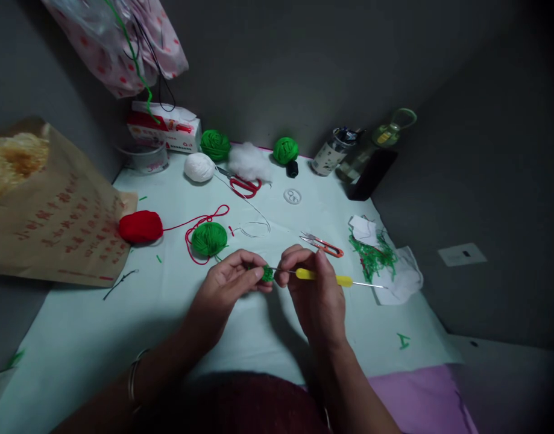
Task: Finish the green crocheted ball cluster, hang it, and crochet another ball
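Between thumb and fingers, my left hand (234, 283) pinches a small green crocheted piece (268, 274). My right hand (315, 289) grips a crochet hook (324, 277) by its yellow handle; its thin metal tip points left and meets the green piece. The hook's other metal end sticks out to the right. Just beyond my left hand lies a green yarn ball (208, 239), with a strand running toward that hand. Orange-handled thread snips (322, 244) rest on the table beyond my right hand.
A paper bag (73, 223) with food stands left, beside red yarn (141, 227). Behind are white yarn (199, 167), stuffing (249, 161), red-handled scissors (246, 187) and green yarn (286, 150). At right are a pen cup (328, 157), a bottle (355, 160), a phone (372, 175) and green scraps (376, 259).
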Tool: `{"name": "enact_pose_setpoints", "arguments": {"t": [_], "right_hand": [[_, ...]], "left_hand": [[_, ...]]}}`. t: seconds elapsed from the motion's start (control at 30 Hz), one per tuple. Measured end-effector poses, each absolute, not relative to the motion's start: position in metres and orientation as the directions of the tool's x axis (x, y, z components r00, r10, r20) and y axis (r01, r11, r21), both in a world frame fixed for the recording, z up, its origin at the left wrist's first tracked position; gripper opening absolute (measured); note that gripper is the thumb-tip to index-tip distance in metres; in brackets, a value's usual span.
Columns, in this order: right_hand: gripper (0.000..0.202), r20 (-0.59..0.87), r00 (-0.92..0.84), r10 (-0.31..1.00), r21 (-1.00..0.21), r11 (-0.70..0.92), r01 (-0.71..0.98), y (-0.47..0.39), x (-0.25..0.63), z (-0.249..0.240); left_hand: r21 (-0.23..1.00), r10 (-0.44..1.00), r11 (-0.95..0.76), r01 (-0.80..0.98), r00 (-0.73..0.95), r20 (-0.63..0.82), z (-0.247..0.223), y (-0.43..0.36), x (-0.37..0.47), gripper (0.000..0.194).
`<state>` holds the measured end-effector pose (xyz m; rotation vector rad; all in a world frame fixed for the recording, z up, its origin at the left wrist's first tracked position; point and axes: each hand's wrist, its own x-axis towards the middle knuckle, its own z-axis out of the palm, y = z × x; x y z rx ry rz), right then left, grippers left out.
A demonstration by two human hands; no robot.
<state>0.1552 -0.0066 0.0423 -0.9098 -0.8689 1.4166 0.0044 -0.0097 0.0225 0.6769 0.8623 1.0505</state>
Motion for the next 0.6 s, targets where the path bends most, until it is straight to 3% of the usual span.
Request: {"name": "enact_pose_setpoints", "arguments": {"t": [0.47,0.6], "right_hand": [[0.043,-0.261,-0.023,0.965,-0.832,-0.237,-0.502,-0.0039,0.1494,0.0371],[0.033,-0.244,-0.04,0.969,-0.846,-0.233,-0.479,-0.0049,0.151,0.034]], "left_hand": [[0.834,0.949,0.312,-0.456,0.185,-0.254,0.0206,-0.009,0.0059,0.012],[0.845,0.959,0.282,-0.455,0.112,-0.259,0.0198,-0.0062,0.0028,0.013]]}}
